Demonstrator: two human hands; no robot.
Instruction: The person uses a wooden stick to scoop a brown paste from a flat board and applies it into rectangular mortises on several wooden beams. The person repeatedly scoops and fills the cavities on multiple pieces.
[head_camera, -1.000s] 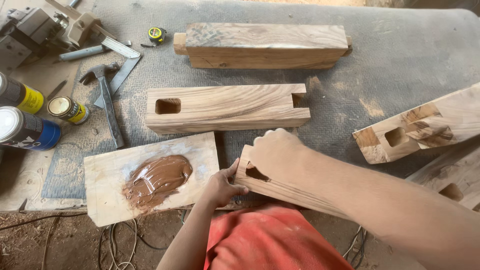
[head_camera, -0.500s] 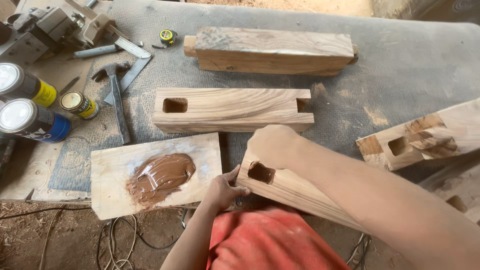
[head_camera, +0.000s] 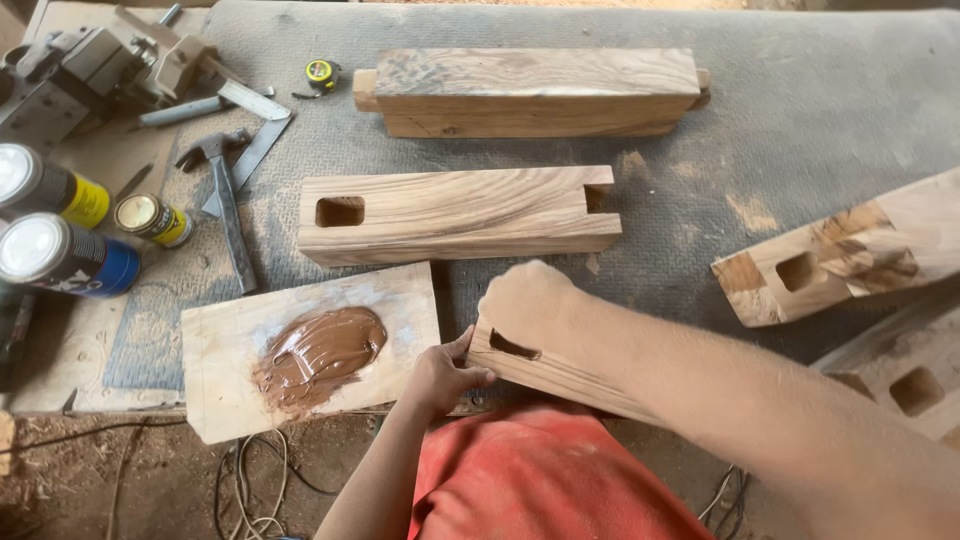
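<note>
Low in the frame, just right of centre, both hands are on one wooden block (head_camera: 560, 372) with a rectangular mortise cut in its near end. The left hand (head_camera: 440, 375) pinches that end, fingers curled against the end grain, while the right hand (head_camera: 527, 300) lies over the top face, closed down on it, with the fingers hidden on the far side, so how tightly they wrap cannot be told. No tool shows in either hand. To the lower left, just beside the held block, a flat board (head_camera: 400, 300) carries a spread patch of brown paste (head_camera: 320, 352) (wood filler or glue, by the look of it), smeared but largely unused as far as can be judged; the held mortise shows no brown in it, so the filling or gluing seems not yet begun on this piece. Three other mortised blocks wait: one in mid-frame (head_camera: 455, 213), one at the top (head_camera: 535, 92) and one at the right edge (head_camera: 850, 255), all apart from one another and unjoined. A hammer (head_camera: 228, 195) and spray cans (head_camera: 60, 255) lie untouched at the left.
</note>
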